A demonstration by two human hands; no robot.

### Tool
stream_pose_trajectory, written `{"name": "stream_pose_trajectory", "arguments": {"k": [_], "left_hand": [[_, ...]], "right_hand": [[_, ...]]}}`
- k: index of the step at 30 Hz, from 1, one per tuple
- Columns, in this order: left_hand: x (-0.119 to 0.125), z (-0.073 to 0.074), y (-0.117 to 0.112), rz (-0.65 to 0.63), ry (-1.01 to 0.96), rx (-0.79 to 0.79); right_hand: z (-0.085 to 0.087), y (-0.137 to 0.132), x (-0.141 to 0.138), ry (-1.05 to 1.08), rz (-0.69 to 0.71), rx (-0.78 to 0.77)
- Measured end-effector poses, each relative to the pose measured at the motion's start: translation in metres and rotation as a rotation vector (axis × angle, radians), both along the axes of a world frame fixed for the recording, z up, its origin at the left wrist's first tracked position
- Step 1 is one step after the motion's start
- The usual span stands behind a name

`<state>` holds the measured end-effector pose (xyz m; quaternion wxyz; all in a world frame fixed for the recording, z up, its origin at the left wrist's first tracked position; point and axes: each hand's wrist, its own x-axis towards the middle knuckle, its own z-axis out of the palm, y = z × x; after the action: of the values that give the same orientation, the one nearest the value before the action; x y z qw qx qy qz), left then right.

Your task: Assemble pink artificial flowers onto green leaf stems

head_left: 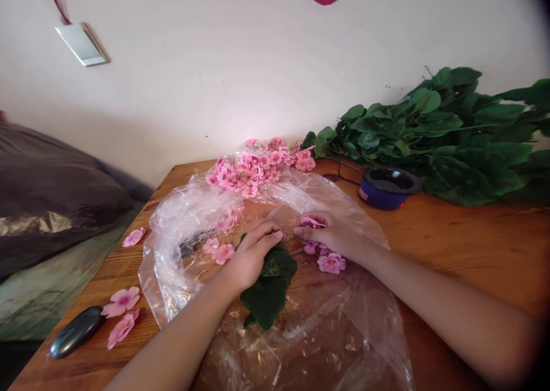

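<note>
My left hand (253, 256) is closed, with thumb and fingers pinched at the top of a dark green artificial leaf spray (270, 290) that hangs below it. Close by on the right, my right hand (333, 236) pinches a stem of pink artificial flowers (332, 263), whose blossoms show under and behind the fingers. A thin green stem runs between the two hands; where it ends is hidden by the fingers. Both hands are over a clear plastic bag (344, 322) spread on the wooden table (433, 247). More pink blossoms (223, 254) lie just left of my left hand.
A heap of pink flowers (253, 170) lies at the back of the bag. Behind on the right are a blue pot with a black rim (384, 193), its red light lit, and piled green leaves (464, 127). Loose petals (122, 302) and a dark oval object (77, 332) lie left.
</note>
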<state>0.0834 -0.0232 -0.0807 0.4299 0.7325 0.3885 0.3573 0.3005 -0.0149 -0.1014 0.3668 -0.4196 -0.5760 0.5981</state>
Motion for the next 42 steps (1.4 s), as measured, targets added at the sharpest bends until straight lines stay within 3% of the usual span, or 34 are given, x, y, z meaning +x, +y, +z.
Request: {"name": "stream_pose_trajectory", "arguments": {"k": [23,42], "left_hand": [[-0.0012,-0.0020,0.0006,-0.020,0.009,0.017],[0.0003,0.0023,-0.0001,-0.046,0.026,0.043]], "right_hand": [[0.0060,-0.0029,-0.0036,-0.018,-0.030,-0.042],[0.0062,-0.0026,-0.0009,-0.118,0.011,0.049]]}}
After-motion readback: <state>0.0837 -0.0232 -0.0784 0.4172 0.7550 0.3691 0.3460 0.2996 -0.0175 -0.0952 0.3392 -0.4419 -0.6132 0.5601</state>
